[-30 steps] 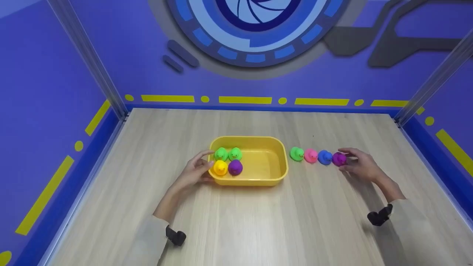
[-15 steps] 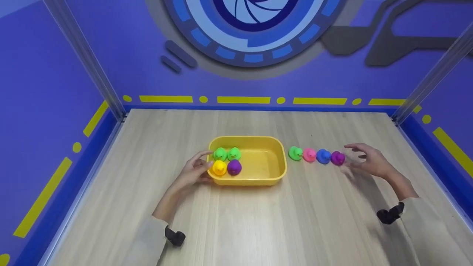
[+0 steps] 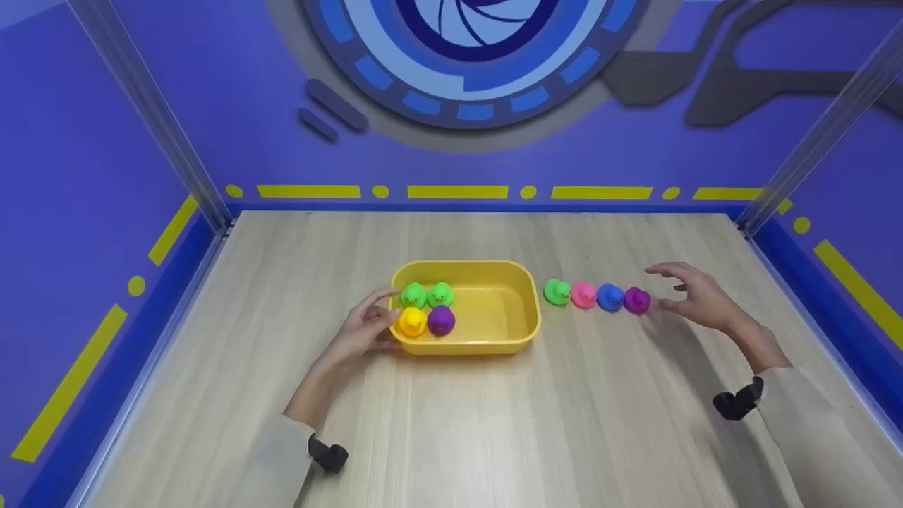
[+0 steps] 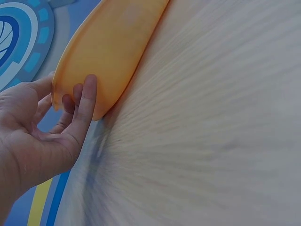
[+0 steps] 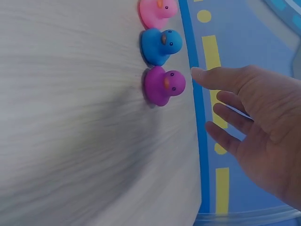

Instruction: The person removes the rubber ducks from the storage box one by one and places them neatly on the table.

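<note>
In the head view my left hand [image 3: 358, 333] grips the left end of a yellow plastic bin [image 3: 494, 347], thumb at the rim. The left wrist view shows fingers [image 4: 87, 101] against the bin's outer wall. Inside the bin's left half sit two green rubber ducks [image 3: 413, 295] [image 3: 441, 295], a yellow one [image 3: 413, 322] and a purple one [image 3: 441, 321]. My right hand [image 3: 698, 296], fingers spread and holding nothing, hovers just right of a magenta-purple rubber duck [image 3: 637, 300]. That duck ends a row with a blue duck [image 3: 610, 297], a pink duck [image 3: 583, 295] and a green duck [image 3: 556, 291].
The wooden tabletop [image 3: 465, 423] is bordered by a blue-purple back wall [image 3: 247, 155] and side walls with yellow stripes. Metal posts [image 3: 148, 106] stand at the back corners. The duck row lies to the right of the bin.
My right hand has let go of the magenta-purple duck and drawn back to the right. The left hand keeps its grip on the bin. The head view has shifted slightly.
</note>
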`<state>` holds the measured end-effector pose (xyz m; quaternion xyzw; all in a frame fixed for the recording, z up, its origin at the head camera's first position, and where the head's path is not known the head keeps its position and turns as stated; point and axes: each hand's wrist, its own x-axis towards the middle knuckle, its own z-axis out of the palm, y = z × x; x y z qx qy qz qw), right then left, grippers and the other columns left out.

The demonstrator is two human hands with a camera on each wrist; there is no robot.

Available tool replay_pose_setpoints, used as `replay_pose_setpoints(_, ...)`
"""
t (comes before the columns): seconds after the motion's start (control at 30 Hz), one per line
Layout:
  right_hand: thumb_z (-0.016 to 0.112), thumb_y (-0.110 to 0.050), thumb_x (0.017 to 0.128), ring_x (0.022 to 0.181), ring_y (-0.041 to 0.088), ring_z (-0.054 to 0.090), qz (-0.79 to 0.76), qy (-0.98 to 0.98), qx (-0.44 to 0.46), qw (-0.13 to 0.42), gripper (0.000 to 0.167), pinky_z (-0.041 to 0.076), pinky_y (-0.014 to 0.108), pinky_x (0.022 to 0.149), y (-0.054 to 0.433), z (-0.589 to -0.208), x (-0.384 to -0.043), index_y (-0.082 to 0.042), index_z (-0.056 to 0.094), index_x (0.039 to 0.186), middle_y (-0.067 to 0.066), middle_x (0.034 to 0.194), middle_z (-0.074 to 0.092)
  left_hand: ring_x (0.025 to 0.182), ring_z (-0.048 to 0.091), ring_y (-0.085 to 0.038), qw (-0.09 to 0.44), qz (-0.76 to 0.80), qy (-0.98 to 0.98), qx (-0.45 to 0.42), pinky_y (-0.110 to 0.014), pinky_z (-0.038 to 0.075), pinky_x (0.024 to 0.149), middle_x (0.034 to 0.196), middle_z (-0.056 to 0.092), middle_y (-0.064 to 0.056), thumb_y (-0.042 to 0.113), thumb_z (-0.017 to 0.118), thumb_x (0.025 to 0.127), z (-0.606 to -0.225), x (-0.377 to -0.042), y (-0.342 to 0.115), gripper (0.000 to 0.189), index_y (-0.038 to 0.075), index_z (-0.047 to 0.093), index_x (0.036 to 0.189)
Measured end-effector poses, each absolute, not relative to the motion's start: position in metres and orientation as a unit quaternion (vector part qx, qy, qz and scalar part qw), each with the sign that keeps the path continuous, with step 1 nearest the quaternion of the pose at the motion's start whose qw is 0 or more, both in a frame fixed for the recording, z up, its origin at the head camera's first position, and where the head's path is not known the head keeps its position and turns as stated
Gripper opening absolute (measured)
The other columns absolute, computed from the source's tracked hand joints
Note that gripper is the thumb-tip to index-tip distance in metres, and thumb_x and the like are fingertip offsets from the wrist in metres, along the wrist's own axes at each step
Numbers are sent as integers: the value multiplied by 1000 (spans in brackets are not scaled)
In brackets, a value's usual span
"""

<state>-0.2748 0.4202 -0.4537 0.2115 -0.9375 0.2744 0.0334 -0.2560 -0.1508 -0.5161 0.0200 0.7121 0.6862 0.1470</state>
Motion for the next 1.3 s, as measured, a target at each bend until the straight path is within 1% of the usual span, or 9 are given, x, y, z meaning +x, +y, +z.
replay_pose_setpoints(0.1,74,4,88,121,53,53,269,-940,209,25,52,50,70,95,416,-447,-278,6,56,136,32,137,56,78,65,-18,145,691,709,16,-40,65,78,103,54,-9,21,62,104,-517,-256,-150,49,16,48,150)
replay_pose_setpoints(0.2,74,2,89,124,52,52,264,-943,203,19,51,50,69,96,410,-440,-283,5,56,137,30,138,56,79,67,-18,146,690,709,5,-40,65,78,105,54,-10,24,63,103,-516,-256,-151,49,19,49,149)
replay_pose_setpoints(0.3,73,0,90,125,51,52,262,-943,204,8,51,50,69,98,404,-435,-287,5,55,138,30,139,55,79,68,-19,150,687,711,2,-41,65,79,106,55,-11,25,64,103,-517,-256,-151,49,20,49,149)
replay_pose_setpoints(0.6,70,-4,95,122,48,57,244,-940,236,-21,47,53,65,97,377,-423,-298,4,55,139,28,136,58,79,68,-18,148,694,705,6,-41,65,80,106,56,-12,25,64,103,-518,-253,-151,50,18,48,150)
replay_pose_setpoints(0.73,69,-4,96,121,46,58,227,-942,245,-25,46,54,63,97,362,-415,-303,3,56,139,26,135,60,79,67,-18,147,694,705,1,-40,65,79,106,55,-11,25,63,103,-517,-253,-149,49,19,49,150)
replay_pose_setpoints(0.87,68,-4,96,120,45,60,250,-934,255,-21,43,55,61,96,348,-415,-309,3,57,137,26,133,62,80,66,-18,148,692,707,-4,-39,65,79,106,54,-11,24,63,103,-516,-253,-149,49,19,49,150)
replay_pose_setpoints(0.97,68,-4,96,119,45,61,282,-925,254,-28,41,56,60,96,340,-415,-315,5,58,136,27,131,63,78,67,-18,150,689,709,-4,-39,65,80,106,54,-11,23,62,104,-516,-254,-149,49,17,48,150)
replay_pose_setpoints(1.1,66,-4,98,120,43,62,305,-921,240,-45,41,55,59,99,328,-412,-323,3,58,137,26,131,63,78,68,-18,150,686,712,-1,-41,65,82,105,53,-11,22,61,104,-516,-255,-148,49,15,47,151)
replay_pose_setpoints(1.3,64,-8,100,117,39,64,318,-913,244,-82,39,55,56,101,300,-405,-332,0,58,138,23,128,66,79,65,-16,147,686,712,-9,-42,64,83,102,53,-8,22,62,104,-515,-255,-148,48,17,49,150)
